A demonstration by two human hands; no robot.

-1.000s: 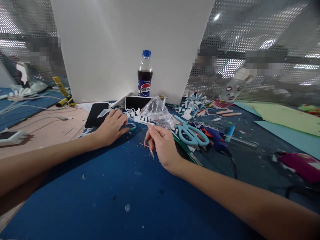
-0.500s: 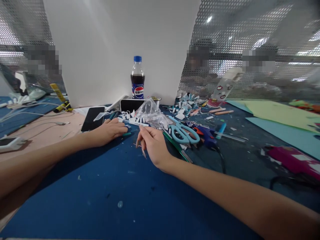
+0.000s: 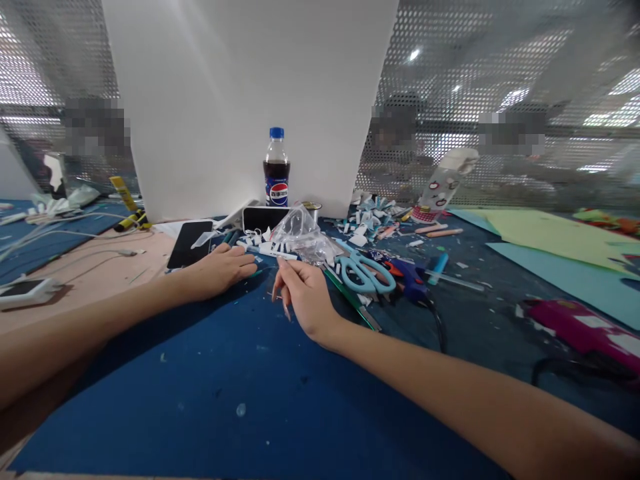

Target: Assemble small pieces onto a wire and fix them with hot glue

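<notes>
My left hand (image 3: 227,270) rests palm down on the blue mat (image 3: 210,373), fingers lying flat and close together. A small green piece (image 3: 256,274) shows at its fingertips, and the black phone (image 3: 190,244) is just behind its wrist. My right hand (image 3: 306,293) is closed, thumb and forefinger pressed together. Whatever is in that pinch, if anything, is too small to name. Past its fingertips lies a white pen-like stick (image 3: 274,253), with a crumpled clear plastic bag (image 3: 305,237) behind. Light-blue scissors (image 3: 365,273) sit to its right.
A cola bottle (image 3: 277,170) stands before a white board (image 3: 250,80). On the right are paper scraps (image 3: 377,217), a blue glue gun (image 3: 414,283), a magenta tool (image 3: 575,327) with a cable, and coloured sheets (image 3: 540,230). Cables (image 3: 90,233) run across the left.
The view has shifted slightly, so everything sits a little differently in the picture. Both hands keep nearly the same place and pose on the mat.
</notes>
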